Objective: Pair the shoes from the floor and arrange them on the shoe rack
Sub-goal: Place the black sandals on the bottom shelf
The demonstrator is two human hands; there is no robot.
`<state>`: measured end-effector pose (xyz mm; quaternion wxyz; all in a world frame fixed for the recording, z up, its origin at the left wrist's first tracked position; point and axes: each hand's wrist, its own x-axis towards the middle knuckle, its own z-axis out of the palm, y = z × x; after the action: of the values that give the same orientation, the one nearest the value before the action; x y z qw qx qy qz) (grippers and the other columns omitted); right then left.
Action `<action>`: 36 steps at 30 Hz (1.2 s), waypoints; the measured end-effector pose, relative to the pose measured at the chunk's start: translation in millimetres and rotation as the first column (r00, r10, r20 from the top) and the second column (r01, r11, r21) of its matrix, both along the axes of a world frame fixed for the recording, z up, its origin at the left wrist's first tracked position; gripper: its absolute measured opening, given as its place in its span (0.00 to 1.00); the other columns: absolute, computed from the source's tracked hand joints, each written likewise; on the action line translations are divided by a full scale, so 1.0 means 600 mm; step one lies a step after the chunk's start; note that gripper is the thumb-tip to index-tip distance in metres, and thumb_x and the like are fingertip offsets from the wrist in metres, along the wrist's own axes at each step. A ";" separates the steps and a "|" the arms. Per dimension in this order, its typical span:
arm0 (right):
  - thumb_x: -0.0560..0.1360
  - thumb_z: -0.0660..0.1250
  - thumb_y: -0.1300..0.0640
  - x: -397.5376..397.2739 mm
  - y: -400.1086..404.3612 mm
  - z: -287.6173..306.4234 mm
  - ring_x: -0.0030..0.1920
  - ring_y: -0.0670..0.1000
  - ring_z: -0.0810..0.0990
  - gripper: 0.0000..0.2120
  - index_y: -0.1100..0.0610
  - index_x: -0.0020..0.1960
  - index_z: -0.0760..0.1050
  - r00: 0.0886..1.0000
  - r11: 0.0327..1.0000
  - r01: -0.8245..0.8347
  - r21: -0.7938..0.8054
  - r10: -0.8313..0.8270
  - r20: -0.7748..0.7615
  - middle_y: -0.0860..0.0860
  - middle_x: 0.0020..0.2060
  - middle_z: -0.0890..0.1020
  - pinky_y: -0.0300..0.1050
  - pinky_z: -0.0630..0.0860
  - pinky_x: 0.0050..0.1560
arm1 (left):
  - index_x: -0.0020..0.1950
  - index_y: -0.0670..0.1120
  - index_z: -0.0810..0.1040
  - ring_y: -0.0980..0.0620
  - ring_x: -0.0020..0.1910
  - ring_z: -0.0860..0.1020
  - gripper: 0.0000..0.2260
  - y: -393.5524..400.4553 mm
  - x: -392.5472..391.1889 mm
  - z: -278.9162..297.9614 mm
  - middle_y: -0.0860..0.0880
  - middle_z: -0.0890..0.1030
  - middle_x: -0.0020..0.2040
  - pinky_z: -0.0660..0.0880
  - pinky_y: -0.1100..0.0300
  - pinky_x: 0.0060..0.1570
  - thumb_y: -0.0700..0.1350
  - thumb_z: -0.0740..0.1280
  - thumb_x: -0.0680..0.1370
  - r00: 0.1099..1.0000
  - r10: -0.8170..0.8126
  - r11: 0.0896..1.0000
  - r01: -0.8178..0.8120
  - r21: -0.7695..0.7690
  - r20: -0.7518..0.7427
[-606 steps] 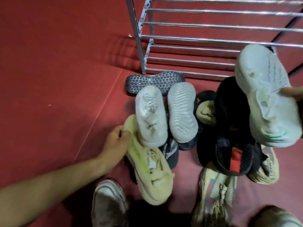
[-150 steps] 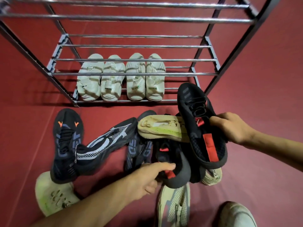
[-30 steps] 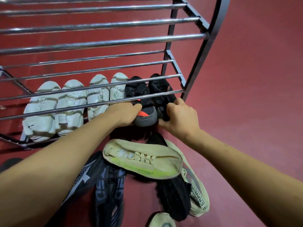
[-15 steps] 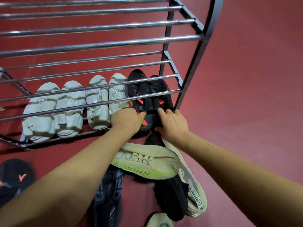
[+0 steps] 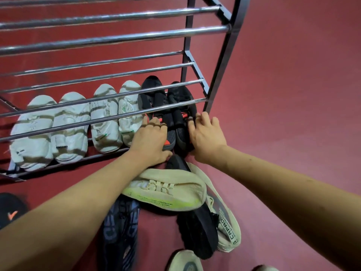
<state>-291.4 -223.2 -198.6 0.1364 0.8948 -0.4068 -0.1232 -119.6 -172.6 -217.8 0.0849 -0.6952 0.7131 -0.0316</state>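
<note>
The metal shoe rack (image 5: 109,39) stands on the red floor. Its bottom shelf holds two pairs of white shoes (image 5: 70,137) and, at the right end, a black pair with red accents. My left hand (image 5: 150,141) grips the heel of the left black shoe (image 5: 152,94). My right hand (image 5: 207,137) wraps the heel side of the right black shoe (image 5: 179,94). Both black shoes sit side by side, toes pointing to the back of the shelf.
Loose shoes lie on the floor under my arms: a cream shoe with a neon-yellow stripe (image 5: 166,190), a black shoe (image 5: 197,231), a cream shoe on its side (image 5: 228,227), a dark blue shoe (image 5: 119,231). A black shoe with an orange mark (image 5: 9,210) lies far left.
Both hands have pushed the black pair deeper onto the bottom shelf over the last second, and the two shoes now sit straighter beside the white pairs.
</note>
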 end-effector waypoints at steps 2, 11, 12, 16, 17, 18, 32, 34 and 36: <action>0.71 0.66 0.35 0.005 0.002 -0.002 0.64 0.60 0.65 0.37 0.61 0.67 0.67 1.000 0.995 0.025 0.101 -0.026 0.014 0.58 0.61 0.74 0.51 0.68 0.55 | 0.66 0.41 0.73 0.43 0.68 0.75 0.36 -0.002 0.009 0.007 0.42 0.80 0.65 0.65 0.48 0.72 0.69 0.68 0.72 0.998 -0.068 0.998 0.068 -0.014 -0.014; 0.74 0.58 0.48 -0.007 0.003 -0.019 0.63 0.60 0.67 0.29 0.59 0.72 0.66 0.990 0.990 -0.025 0.139 0.005 0.140 0.56 0.67 0.71 0.51 0.68 0.57 | 0.57 0.45 0.73 0.43 0.56 0.79 0.27 -0.007 0.009 0.010 0.46 0.81 0.54 0.76 0.50 0.52 0.66 0.70 0.71 0.991 0.025 0.998 -0.032 -0.053 -0.129; 0.74 0.61 0.47 -0.006 -0.003 -0.027 0.63 0.61 0.67 0.30 0.57 0.73 0.65 0.992 0.993 0.001 0.118 -0.016 0.127 0.56 0.69 0.68 0.51 0.68 0.56 | 0.56 0.46 0.73 0.44 0.57 0.79 0.27 -0.009 0.008 0.011 0.47 0.81 0.54 0.76 0.50 0.52 0.66 0.70 0.71 0.992 0.024 0.998 -0.030 -0.049 -0.120; 0.70 0.62 0.29 0.005 -0.034 -0.024 0.53 0.60 0.70 0.51 0.52 0.81 0.43 0.986 0.987 0.159 -0.012 -0.159 -0.058 0.57 0.79 0.49 0.49 0.68 0.45 | 0.56 0.46 0.72 0.45 0.58 0.79 0.26 -0.017 0.012 0.013 0.47 0.82 0.56 0.76 0.50 0.52 0.66 0.70 0.71 0.996 0.004 0.999 -0.006 -0.033 -0.087; 0.70 0.61 0.27 0.015 -0.035 -0.018 0.49 0.58 0.72 0.54 0.53 0.81 0.38 0.980 0.985 0.170 -0.014 -0.170 -0.107 0.57 0.79 0.46 0.47 0.69 0.41 | 0.56 0.46 0.72 0.45 0.58 0.79 0.26 -0.015 0.012 0.012 0.47 0.81 0.56 0.76 0.50 0.53 0.65 0.70 0.71 0.997 -0.001 0.999 -0.002 -0.037 -0.082; 0.71 0.61 0.28 0.025 -0.035 -0.011 0.46 0.57 0.72 0.56 0.56 0.81 0.35 0.975 0.986 0.167 -0.004 -0.166 -0.144 0.58 0.80 0.47 0.44 0.70 0.37 | 0.56 0.46 0.72 0.45 0.58 0.79 0.26 -0.014 0.012 0.013 0.47 0.81 0.56 0.76 0.50 0.55 0.65 0.70 0.71 0.998 -0.006 0.999 0.004 -0.039 -0.066; 0.80 0.63 0.44 0.007 -0.034 0.015 0.50 0.58 0.83 0.31 0.62 0.75 0.61 0.985 0.997 -0.009 0.079 0.023 -0.173 0.62 0.72 0.63 0.49 0.68 0.33 | 0.77 0.47 0.63 0.44 0.79 0.61 0.42 0.000 0.011 0.014 0.44 0.67 0.77 0.55 0.45 0.79 0.66 0.72 0.70 0.977 0.056 0.998 -0.048 0.045 -0.207; 0.76 0.67 0.50 -0.004 -0.024 0.010 0.45 0.61 0.82 0.27 0.59 0.70 0.64 0.998 0.991 -0.001 0.135 -0.009 0.070 0.60 0.71 0.64 0.50 0.69 0.31 | 0.76 0.47 0.65 0.45 0.77 0.62 0.38 0.044 0.020 0.019 0.45 0.67 0.76 0.57 0.45 0.77 0.63 0.71 0.72 0.912 0.060 0.988 -0.111 -0.103 -0.406; 0.75 0.66 0.52 -0.019 -0.009 0.010 0.44 0.63 0.81 0.22 0.57 0.65 0.66 0.964 0.982 -0.035 0.188 -0.016 0.266 0.57 0.67 0.68 0.52 0.74 0.30 | 0.69 0.47 0.72 0.47 0.70 0.70 0.26 0.113 0.039 0.013 0.48 0.74 0.69 0.63 0.51 0.71 0.60 0.67 0.76 0.803 0.044 0.959 -0.200 -0.200 -0.594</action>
<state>-302.5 -228.8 -192.7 -0.0053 0.9142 -0.4034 -0.0396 -96.4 -104.8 -210.0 -0.2258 -0.7208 0.6479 0.0982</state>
